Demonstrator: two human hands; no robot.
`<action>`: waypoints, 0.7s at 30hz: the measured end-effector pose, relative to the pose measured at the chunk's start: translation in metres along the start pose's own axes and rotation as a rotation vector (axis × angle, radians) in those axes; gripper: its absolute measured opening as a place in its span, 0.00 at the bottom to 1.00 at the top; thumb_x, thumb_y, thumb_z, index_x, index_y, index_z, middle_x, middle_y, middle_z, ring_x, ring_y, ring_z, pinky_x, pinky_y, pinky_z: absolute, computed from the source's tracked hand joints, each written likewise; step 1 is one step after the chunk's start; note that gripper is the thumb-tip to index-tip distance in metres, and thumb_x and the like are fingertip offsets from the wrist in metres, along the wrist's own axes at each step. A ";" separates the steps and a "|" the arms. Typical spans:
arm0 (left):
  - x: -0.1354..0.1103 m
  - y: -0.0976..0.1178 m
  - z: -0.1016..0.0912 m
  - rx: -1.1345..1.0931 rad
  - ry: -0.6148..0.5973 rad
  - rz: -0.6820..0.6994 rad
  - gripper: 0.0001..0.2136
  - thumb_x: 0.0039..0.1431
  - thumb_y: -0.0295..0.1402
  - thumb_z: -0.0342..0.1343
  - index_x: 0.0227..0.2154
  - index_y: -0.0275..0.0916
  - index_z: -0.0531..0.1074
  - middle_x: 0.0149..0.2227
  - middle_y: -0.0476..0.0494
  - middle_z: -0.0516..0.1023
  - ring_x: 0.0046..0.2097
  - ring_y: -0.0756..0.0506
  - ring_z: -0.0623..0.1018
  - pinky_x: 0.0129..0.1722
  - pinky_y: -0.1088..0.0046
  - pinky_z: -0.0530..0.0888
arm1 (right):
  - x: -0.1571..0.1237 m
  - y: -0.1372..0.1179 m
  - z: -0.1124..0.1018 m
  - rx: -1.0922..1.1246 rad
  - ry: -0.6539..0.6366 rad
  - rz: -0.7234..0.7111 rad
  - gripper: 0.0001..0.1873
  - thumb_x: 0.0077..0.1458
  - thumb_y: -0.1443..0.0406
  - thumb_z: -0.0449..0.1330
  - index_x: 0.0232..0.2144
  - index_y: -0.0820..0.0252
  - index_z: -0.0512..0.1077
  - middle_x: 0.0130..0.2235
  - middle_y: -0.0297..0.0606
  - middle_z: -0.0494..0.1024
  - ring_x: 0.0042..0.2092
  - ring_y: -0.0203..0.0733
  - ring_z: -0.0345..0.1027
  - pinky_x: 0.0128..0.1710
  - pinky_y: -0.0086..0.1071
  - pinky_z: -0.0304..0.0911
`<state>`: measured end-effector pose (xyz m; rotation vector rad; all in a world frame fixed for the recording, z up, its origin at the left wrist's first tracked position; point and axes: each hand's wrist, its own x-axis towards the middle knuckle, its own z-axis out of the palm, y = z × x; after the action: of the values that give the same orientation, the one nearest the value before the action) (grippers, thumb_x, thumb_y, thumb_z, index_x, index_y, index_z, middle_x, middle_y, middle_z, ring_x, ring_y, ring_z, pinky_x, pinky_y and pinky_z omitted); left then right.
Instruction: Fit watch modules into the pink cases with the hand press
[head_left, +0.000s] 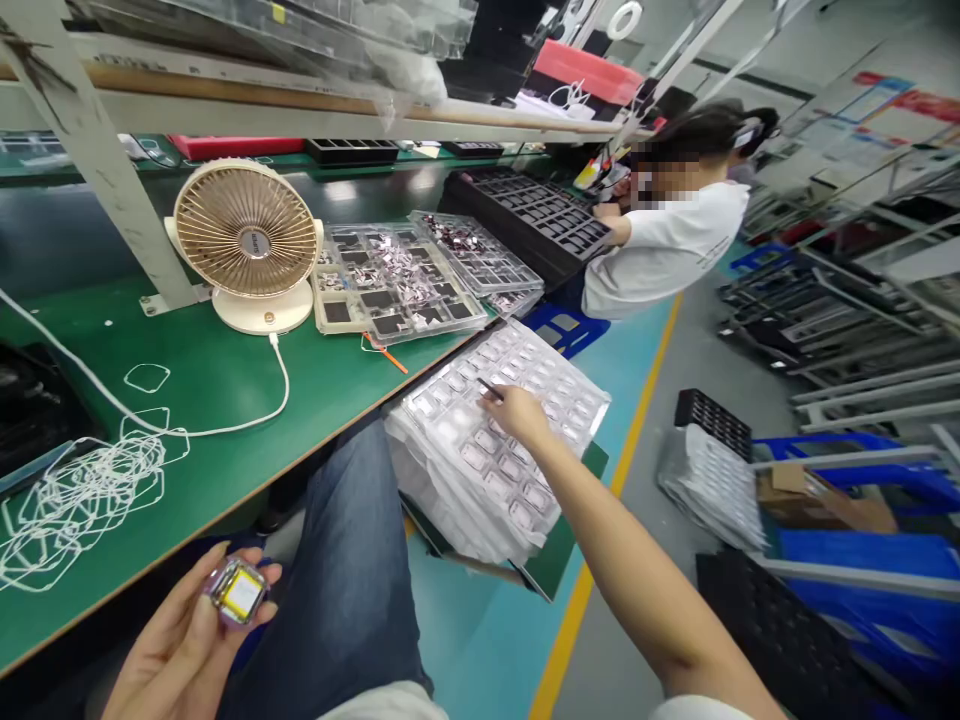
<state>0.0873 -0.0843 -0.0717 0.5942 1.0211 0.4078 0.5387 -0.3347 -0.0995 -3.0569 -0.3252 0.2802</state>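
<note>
My left hand [184,630] is closed around a small square device [241,594] above my lap. The device has a purplish, shiny casing and a white face edged in yellow. Off to the right, my right hand [521,415] reaches over a clear plastic tray [592,396] with rows of pockets, each holding a small rounded-square part. Between the fingers is a thin dark tool [490,389], perhaps tweezers, its tip pointing at the tray's pockets. Whether the tip touches a part cannot be made out.
On the green bench [247,400] stand a fan [255,240] with a white cable, a pile of thin white frames [90,500] and compartment boxes [397,280] of small parts. A co-worker [667,240] sits beyond a black tray [532,215]. Racks and blue stools are at right.
</note>
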 end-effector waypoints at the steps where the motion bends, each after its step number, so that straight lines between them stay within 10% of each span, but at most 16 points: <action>1: 0.000 0.000 0.002 -0.015 -0.018 0.018 0.25 0.55 0.42 0.76 0.56 0.49 0.83 0.57 0.39 0.86 0.54 0.32 0.86 0.47 0.67 0.87 | -0.006 -0.002 -0.006 0.017 0.030 0.004 0.14 0.69 0.56 0.65 0.44 0.62 0.80 0.43 0.42 0.83 0.45 0.46 0.77 0.46 0.38 0.69; 6: 0.007 -0.003 0.011 -0.104 -0.172 0.121 0.20 0.56 0.38 0.76 0.51 0.41 0.86 0.52 0.33 0.86 0.55 0.30 0.86 0.49 0.62 0.87 | -0.093 -0.054 -0.014 0.171 0.263 -0.127 0.20 0.67 0.49 0.65 0.44 0.60 0.82 0.27 0.37 0.79 0.29 0.45 0.72 0.29 0.35 0.62; 8: 0.012 -0.004 0.012 -0.134 -0.228 0.190 0.19 0.55 0.37 0.77 0.50 0.41 0.86 0.52 0.33 0.86 0.55 0.30 0.86 0.50 0.58 0.86 | -0.144 -0.096 -0.009 0.468 0.463 -0.503 0.15 0.66 0.51 0.67 0.43 0.55 0.83 0.25 0.33 0.79 0.22 0.39 0.68 0.23 0.33 0.59; 12: 0.016 0.000 0.007 -0.136 -0.251 0.334 0.18 0.54 0.35 0.78 0.49 0.43 0.86 0.54 0.34 0.86 0.54 0.32 0.86 0.52 0.56 0.85 | -0.226 -0.189 0.003 0.847 0.392 -1.180 0.13 0.63 0.72 0.69 0.48 0.54 0.79 0.44 0.38 0.88 0.40 0.44 0.86 0.39 0.33 0.80; 21: 0.008 0.017 -0.024 -0.177 -0.126 0.542 0.19 0.54 0.31 0.78 0.50 0.46 0.86 0.54 0.39 0.87 0.56 0.41 0.85 0.58 0.70 0.79 | -0.250 -0.266 0.029 0.922 0.152 -1.514 0.15 0.64 0.75 0.68 0.51 0.60 0.78 0.52 0.49 0.86 0.48 0.44 0.86 0.43 0.30 0.82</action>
<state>0.0690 -0.0605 -0.0758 0.7243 0.6835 0.9158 0.2384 -0.1273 -0.0654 -1.3374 -1.6626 0.0388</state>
